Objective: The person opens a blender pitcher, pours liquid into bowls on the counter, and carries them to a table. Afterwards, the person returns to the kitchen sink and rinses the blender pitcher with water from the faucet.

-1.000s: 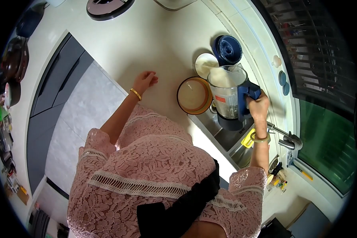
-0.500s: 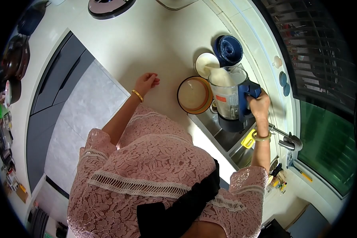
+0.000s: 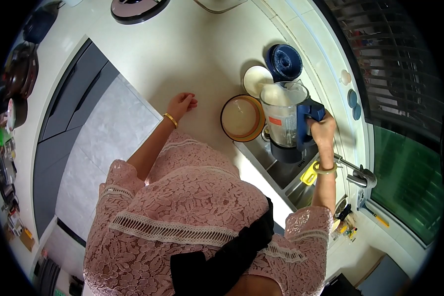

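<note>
My right hand (image 3: 322,129) grips the dark blue handle of a clear blender jug (image 3: 282,123), which is tilted over the sink edge with its mouth toward a white bowl (image 3: 257,79). Pale creamy liquid (image 3: 276,94) lies inside the jug near its lip. The jug's lip overlaps the bowl's near edge. Beside them, an amber-rimmed glass bowl (image 3: 239,118) holds a pale liquid. My left hand (image 3: 181,104) hovers by the counter's front edge, fingers curled together with nothing visible in them.
A dark blue lid (image 3: 285,61) lies on the counter behind the white bowl. Below the jug is a steel sink (image 3: 281,172) with a yellow item (image 3: 309,172) and a faucet (image 3: 360,177). A round pink and black appliance (image 3: 138,9) stands at the far left.
The jug has tipped back slightly, and the creamy liquid has drawn back from its lip. My left hand has hardly moved.
</note>
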A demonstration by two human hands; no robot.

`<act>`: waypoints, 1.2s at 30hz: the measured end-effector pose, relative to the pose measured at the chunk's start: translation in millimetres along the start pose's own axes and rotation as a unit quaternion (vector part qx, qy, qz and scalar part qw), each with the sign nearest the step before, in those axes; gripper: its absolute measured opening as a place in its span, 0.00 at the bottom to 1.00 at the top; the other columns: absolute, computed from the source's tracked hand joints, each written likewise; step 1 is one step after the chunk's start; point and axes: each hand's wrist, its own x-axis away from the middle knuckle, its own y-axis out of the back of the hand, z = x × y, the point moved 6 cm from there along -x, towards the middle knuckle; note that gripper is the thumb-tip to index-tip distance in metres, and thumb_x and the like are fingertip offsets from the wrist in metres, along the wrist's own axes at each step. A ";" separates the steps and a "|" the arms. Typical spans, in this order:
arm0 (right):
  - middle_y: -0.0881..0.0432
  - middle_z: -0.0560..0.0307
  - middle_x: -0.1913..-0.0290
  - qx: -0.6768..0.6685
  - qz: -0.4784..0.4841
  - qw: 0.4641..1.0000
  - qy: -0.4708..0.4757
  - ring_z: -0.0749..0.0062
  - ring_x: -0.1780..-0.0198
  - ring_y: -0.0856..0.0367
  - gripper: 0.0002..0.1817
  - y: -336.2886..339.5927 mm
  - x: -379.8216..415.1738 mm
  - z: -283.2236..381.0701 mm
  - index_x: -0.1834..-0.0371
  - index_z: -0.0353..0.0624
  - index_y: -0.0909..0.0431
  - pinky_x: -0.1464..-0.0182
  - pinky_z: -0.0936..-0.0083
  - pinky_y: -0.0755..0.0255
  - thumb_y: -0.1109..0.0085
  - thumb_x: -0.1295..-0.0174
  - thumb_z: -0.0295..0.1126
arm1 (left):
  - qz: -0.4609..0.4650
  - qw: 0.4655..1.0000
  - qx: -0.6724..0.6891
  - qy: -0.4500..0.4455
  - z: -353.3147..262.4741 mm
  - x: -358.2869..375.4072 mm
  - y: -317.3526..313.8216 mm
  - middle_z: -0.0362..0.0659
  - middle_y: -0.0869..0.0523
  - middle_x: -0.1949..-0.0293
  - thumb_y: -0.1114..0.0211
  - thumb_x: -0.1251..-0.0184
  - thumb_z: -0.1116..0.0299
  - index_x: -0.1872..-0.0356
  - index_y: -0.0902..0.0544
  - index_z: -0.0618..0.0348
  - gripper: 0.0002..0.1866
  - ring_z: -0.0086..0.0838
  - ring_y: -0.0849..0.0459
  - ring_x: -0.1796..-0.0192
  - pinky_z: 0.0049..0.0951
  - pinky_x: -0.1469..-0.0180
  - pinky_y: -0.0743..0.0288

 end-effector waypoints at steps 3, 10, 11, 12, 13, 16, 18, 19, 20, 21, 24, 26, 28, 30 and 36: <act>0.22 0.44 0.76 -0.003 0.005 1.000 -0.001 0.60 0.72 0.22 0.16 0.9 -0.7 -0.4 0.69 0.31 0.26 0.66 0.74 0.30 0.41 0.65 0.25 | -0.006 1.000 -0.003 0.004 -1.2 2.6 -2.6 0.42 0.20 0.67 0.49 0.37 0.64 0.58 0.26 0.62 0.13 0.24 0.20 0.66 0.19 0.65 0.27; 0.22 0.44 0.76 -0.003 0.002 1.000 -0.010 0.59 0.72 0.22 0.15 2.7 0.6 0.1 0.69 0.31 0.26 0.66 0.74 0.30 0.41 0.65 0.24 | -0.005 1.000 -0.022 0.015 1.7 4.0 -5.6 0.41 0.19 0.66 0.50 0.36 0.62 0.57 0.26 0.61 0.14 0.22 0.20 0.65 0.20 0.63 0.28; 0.22 0.44 0.76 -0.002 0.001 1.000 -0.012 0.59 0.72 0.22 0.15 2.7 0.6 0.2 0.69 0.31 0.26 0.66 0.75 0.30 0.41 0.65 0.24 | -0.004 1.000 -0.022 0.012 2.4 3.4 -5.6 0.41 0.19 0.66 0.50 0.36 0.62 0.57 0.26 0.61 0.14 0.22 0.20 0.65 0.20 0.63 0.28; 0.22 0.44 0.76 -0.001 0.000 1.000 -0.013 0.59 0.72 0.22 0.15 2.7 0.7 0.3 0.69 0.31 0.26 0.66 0.75 0.30 0.41 0.65 0.24 | -0.003 1.000 -0.021 0.009 2.7 3.2 -5.3 0.41 0.19 0.66 0.50 0.36 0.62 0.57 0.26 0.61 0.14 0.22 0.20 0.65 0.20 0.63 0.28; 0.22 0.44 0.76 -0.002 0.000 1.000 -0.014 0.59 0.72 0.22 0.15 2.7 0.7 0.8 0.69 0.31 0.26 0.66 0.75 0.30 0.41 0.65 0.24 | -0.003 1.000 -0.022 0.009 3.0 3.3 -5.2 0.41 0.19 0.66 0.50 0.36 0.62 0.57 0.26 0.61 0.14 0.22 0.20 0.65 0.20 0.63 0.28; 0.22 0.44 0.76 0.004 0.006 1.000 -0.021 0.59 0.72 0.22 0.15 2.9 0.9 0.2 0.69 0.31 0.26 0.66 0.74 0.30 0.41 0.65 0.24 | -0.005 1.000 -0.015 0.013 3.5 4.4 -6.1 0.41 0.19 0.66 0.50 0.36 0.62 0.57 0.26 0.61 0.14 0.22 0.21 0.65 0.20 0.63 0.27; 0.22 0.43 0.76 0.006 0.003 1.000 -0.009 0.59 0.72 0.22 0.15 3.1 0.6 0.2 0.70 0.31 0.26 0.66 0.74 0.30 0.41 0.65 0.24 | -0.006 1.000 -0.013 0.022 5.2 2.8 -5.3 0.40 0.19 0.66 0.50 0.36 0.62 0.57 0.26 0.60 0.13 0.22 0.21 0.66 0.20 0.63 0.27; 0.22 0.43 0.76 0.007 0.004 1.000 -0.010 0.59 0.72 0.22 0.15 2.6 0.5 -1.2 0.70 0.31 0.26 0.66 0.74 0.30 0.41 0.65 0.24 | -0.006 1.000 -0.013 0.023 5.5 3.0 -5.1 0.40 0.19 0.66 0.50 0.36 0.62 0.57 0.26 0.60 0.13 0.22 0.21 0.66 0.20 0.63 0.27; 0.22 0.43 0.76 0.005 0.006 1.000 -0.010 0.59 0.72 0.22 0.15 1.9 0.1 -2.9 0.70 0.31 0.26 0.66 0.74 0.30 0.41 0.65 0.24 | -0.007 1.000 -0.013 0.025 5.6 3.1 -5.0 0.40 0.19 0.66 0.50 0.36 0.63 0.57 0.26 0.60 0.13 0.21 0.21 0.66 0.20 0.63 0.28; 0.22 0.43 0.76 0.003 0.008 1.000 -0.011 0.60 0.72 0.22 0.15 1.3 -0.2 -3.8 0.70 0.30 0.26 0.66 0.74 0.30 0.41 0.65 0.24 | -0.007 1.000 -0.013 0.026 5.8 3.2 -4.9 0.40 0.19 0.66 0.51 0.36 0.63 0.57 0.26 0.60 0.13 0.21 0.21 0.66 0.19 0.63 0.28; 0.22 0.44 0.76 0.007 0.012 1.000 -0.021 0.60 0.72 0.22 0.15 3.1 0.3 -3.3 0.70 0.30 0.26 0.66 0.74 0.30 0.41 0.65 0.25 | -0.009 1.000 -0.004 0.025 6.7 3.5 -6.3 0.42 0.20 0.67 0.49 0.37 0.64 0.58 0.26 0.61 0.13 0.24 0.20 0.66 0.20 0.64 0.27; 0.22 0.44 0.76 0.003 0.013 1.000 -0.019 0.60 0.72 0.22 0.15 1.9 -0.6 -5.6 0.70 0.30 0.26 0.66 0.74 0.30 0.41 0.65 0.25 | -0.011 1.000 -0.005 0.024 6.4 4.7 -6.4 0.42 0.19 0.67 0.49 0.37 0.64 0.58 0.26 0.61 0.13 0.24 0.20 0.66 0.20 0.64 0.27; 0.22 0.44 0.76 -0.001 0.015 1.000 -0.016 0.60 0.72 0.22 0.15 1.5 -1.4 -6.1 0.70 0.31 0.26 0.66 0.75 0.30 0.41 0.65 0.25 | -0.012 1.000 -0.006 0.022 6.2 5.4 -6.7 0.42 0.19 0.67 0.49 0.37 0.64 0.58 0.26 0.61 0.13 0.24 0.20 0.66 0.20 0.64 0.27; 0.22 0.44 0.76 0.011 0.021 1.000 -0.018 0.60 0.72 0.21 0.15 2.0 -1.7 -5.5 0.69 0.31 0.26 0.66 0.75 0.30 0.41 0.65 0.25 | -0.014 1.000 -0.008 0.024 7.1 5.9 -7.7 0.42 0.19 0.67 0.49 0.37 0.64 0.58 0.26 0.62 0.12 0.24 0.20 0.67 0.20 0.65 0.26; 0.22 0.44 0.76 0.005 0.017 1.000 -0.006 0.60 0.72 0.21 0.14 2.9 -1.6 -0.9 0.70 0.31 0.26 0.66 0.75 0.30 0.41 0.64 0.25 | -0.017 1.000 0.000 0.019 6.9 6.7 -7.9 0.42 0.19 0.68 0.49 0.37 0.65 0.59 0.26 0.62 0.12 0.23 0.20 0.67 0.19 0.66 0.27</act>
